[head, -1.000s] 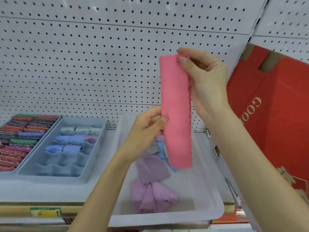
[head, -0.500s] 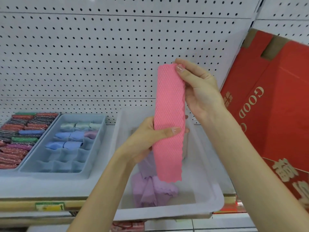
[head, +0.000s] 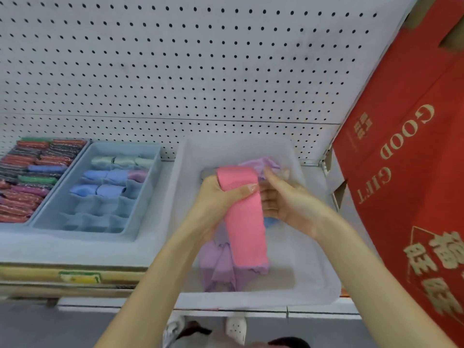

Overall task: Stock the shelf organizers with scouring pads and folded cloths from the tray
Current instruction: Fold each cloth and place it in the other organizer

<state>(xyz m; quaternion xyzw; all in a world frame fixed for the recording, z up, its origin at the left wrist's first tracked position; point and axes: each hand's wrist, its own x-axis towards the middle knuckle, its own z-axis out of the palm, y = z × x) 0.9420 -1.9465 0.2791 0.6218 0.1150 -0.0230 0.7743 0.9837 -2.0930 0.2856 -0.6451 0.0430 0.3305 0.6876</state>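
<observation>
Pegboard shelf: over the tray, left hand gripped the pink cloth; right hand, at its three o'clock, grip indeterminate. Fold edges likely needed squaring.

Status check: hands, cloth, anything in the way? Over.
Left hand grips pink cloth, folded over at top, above tray. Right hand at cloth's edge, grip unclear. Front cells of organizer empty, nothing blocking.
</observation>
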